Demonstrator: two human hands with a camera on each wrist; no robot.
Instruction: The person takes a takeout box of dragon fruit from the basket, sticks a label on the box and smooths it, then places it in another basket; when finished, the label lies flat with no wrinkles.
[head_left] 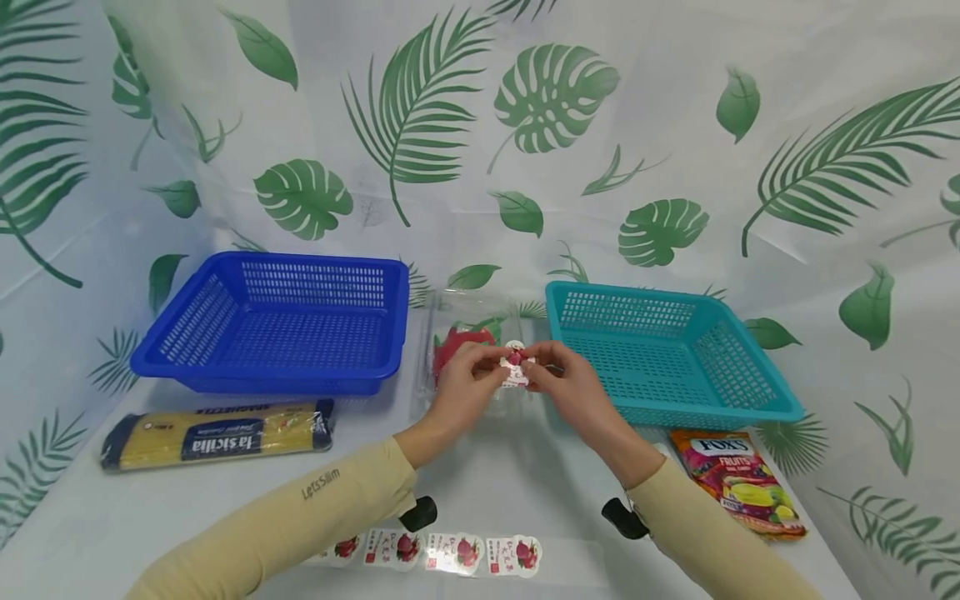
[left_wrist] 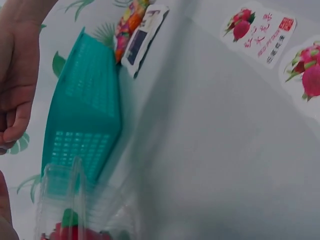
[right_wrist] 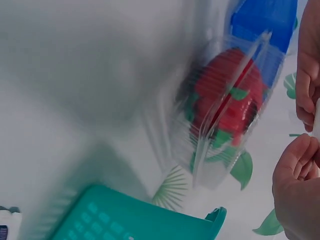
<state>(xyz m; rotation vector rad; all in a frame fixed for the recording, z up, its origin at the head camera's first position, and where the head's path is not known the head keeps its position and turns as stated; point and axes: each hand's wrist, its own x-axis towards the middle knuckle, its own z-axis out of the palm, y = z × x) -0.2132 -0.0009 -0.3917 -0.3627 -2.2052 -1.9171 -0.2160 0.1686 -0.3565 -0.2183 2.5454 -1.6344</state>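
Observation:
Both hands meet over the middle of the table in the head view. My left hand (head_left: 467,383) and right hand (head_left: 573,385) pinch opposite sides of a dragon fruit sticker (head_left: 516,367) between thumbs and fingers. Behind and below them lies a clear plastic clamshell box (head_left: 468,302) holding a red dragon fruit (head_left: 452,348) with green tips. In the right wrist view the box (right_wrist: 210,175) looks shut, its ribbed sides round the fruit (right_wrist: 225,85). At that view's edge, the right hand (right_wrist: 300,185) hides most of the sticker.
A blue basket (head_left: 273,385) stands at left, a teal basket (head_left: 678,412) at right. A spaghetti pack (head_left: 217,435) lies front left. A candy bag (head_left: 742,483) lies front right beside a white packet (left_wrist: 145,40). Near the front edge runs a strip of stickers (head_left: 455,553).

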